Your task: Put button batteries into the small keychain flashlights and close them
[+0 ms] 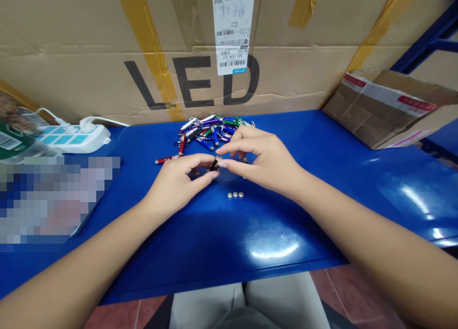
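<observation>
Both my hands meet over the blue table (222, 233). My left hand (177, 181) and my right hand (263, 159) pinch one small dark keychain flashlight (214, 165) between their fingertips. Just in front of the hands three small silver button batteries (235, 194) lie in a row. Behind the hands is a pile of several coloured keychain flashlights (211, 128), red, blue, green, purple and silver. One red flashlight (166, 159) lies apart at the pile's left.
A large cardboard box marked LED (107, 57) stands along the back. A smaller open carton (386, 107) sits at the right. A white and blue power strip (73, 137) lies at the left, beside a blurred-out patch. My knees show under the table's front edge.
</observation>
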Demonstrator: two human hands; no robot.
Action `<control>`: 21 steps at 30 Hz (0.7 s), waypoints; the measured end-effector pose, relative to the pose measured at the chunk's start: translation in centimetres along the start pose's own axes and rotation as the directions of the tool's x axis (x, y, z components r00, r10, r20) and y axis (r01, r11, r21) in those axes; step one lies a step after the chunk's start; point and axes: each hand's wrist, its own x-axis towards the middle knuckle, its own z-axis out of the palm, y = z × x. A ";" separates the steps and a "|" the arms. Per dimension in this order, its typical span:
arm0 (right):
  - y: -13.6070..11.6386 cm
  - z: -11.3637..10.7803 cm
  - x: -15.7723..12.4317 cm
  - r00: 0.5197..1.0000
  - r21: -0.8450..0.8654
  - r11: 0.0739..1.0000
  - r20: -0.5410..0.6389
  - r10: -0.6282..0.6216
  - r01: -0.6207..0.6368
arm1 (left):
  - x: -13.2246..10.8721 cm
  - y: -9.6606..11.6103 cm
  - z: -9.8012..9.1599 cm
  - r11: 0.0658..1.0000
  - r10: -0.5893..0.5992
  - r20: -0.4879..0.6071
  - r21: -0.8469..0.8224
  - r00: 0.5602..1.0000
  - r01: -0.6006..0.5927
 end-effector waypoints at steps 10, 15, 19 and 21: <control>1.5 -3.2 -0.3 0.870 -0.270 0.943 0.397 0.292 -0.193 | 0.1 -1.0 -0.2 0.994 -0.109 -0.033 0.019 0.994 0.109; 1.7 -3.0 -0.3 0.759 -0.379 0.907 0.531 0.377 -0.185 | 0.1 -1.3 -0.2 0.994 -0.107 -0.035 0.021 0.994 0.108; 1.5 -2.8 -0.2 0.721 -0.411 0.893 0.562 0.406 -0.182 | 0.1 -1.2 -0.2 0.996 -0.089 -0.027 0.010 0.996 0.089; 1.4 -2.8 -0.2 0.729 -0.404 0.896 0.555 0.401 -0.186 | 0.1 -1.2 -0.2 0.996 -0.091 -0.027 0.008 0.996 0.091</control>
